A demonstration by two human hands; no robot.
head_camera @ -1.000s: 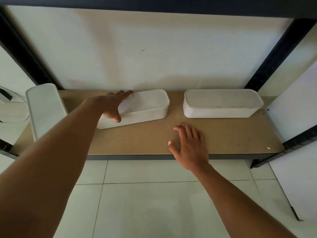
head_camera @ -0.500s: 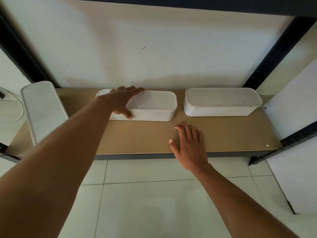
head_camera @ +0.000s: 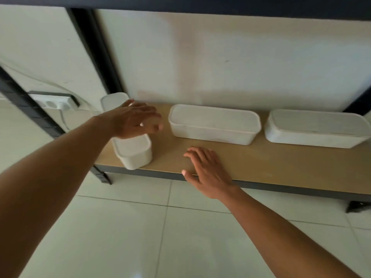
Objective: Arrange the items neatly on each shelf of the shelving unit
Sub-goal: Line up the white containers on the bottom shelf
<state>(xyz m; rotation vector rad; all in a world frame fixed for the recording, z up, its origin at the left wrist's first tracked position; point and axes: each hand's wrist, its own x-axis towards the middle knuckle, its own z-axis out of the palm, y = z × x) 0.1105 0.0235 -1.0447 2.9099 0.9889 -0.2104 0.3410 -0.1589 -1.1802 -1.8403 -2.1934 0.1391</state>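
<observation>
Spread, empty left hand (head_camera: 134, 120) is hovering over the box (head_camera: 133, 152) lying front-to-back; right hand (head_camera: 204, 170) is resting flat on the shelf (head_camera: 281, 167).

3 matt white plastic containers (head_camera: 214, 123), smooth brown fibreboard shelf (head_camera: 261, 163), dark metal frame (head_camera: 96, 51), glossy floor tiles (head_camera: 200, 237)

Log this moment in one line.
left hand: open over left container, crosswise | right hand: flat on shelf | middle container, right container: lengthwise

dim, soft daylight; slight motion blur
</observation>
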